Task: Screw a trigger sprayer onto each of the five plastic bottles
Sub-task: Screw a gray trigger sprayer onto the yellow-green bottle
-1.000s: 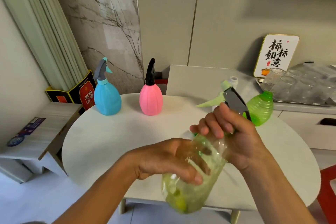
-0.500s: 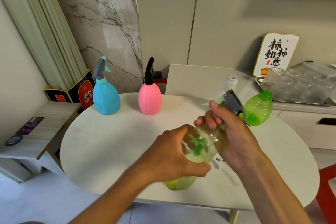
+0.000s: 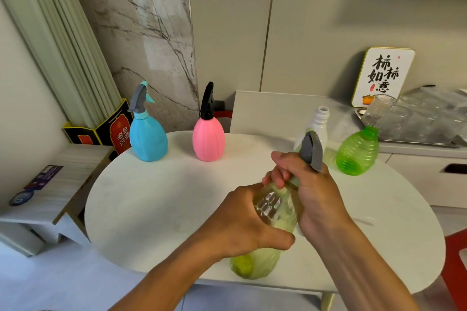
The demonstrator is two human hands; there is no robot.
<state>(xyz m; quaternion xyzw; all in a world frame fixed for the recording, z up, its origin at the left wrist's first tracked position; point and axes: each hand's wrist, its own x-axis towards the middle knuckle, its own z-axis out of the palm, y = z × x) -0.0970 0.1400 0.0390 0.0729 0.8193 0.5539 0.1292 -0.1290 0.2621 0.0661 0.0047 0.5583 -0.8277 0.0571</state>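
My left hand (image 3: 242, 222) grips the body of the pale yellow-green bottle (image 3: 267, 230), held tilted above the near edge of the counter (image 3: 151, 197). My right hand (image 3: 310, 194) is wrapped around its neck and the grey trigger sprayer (image 3: 312, 150) fitted there. Along the far edge of the counter stand a blue bottle (image 3: 148, 137) and a pink bottle (image 3: 208, 137), each with a sprayer on. Toward the far right edge stand a white bottle (image 3: 319, 124) and a green bottle (image 3: 357, 153), both with open necks.
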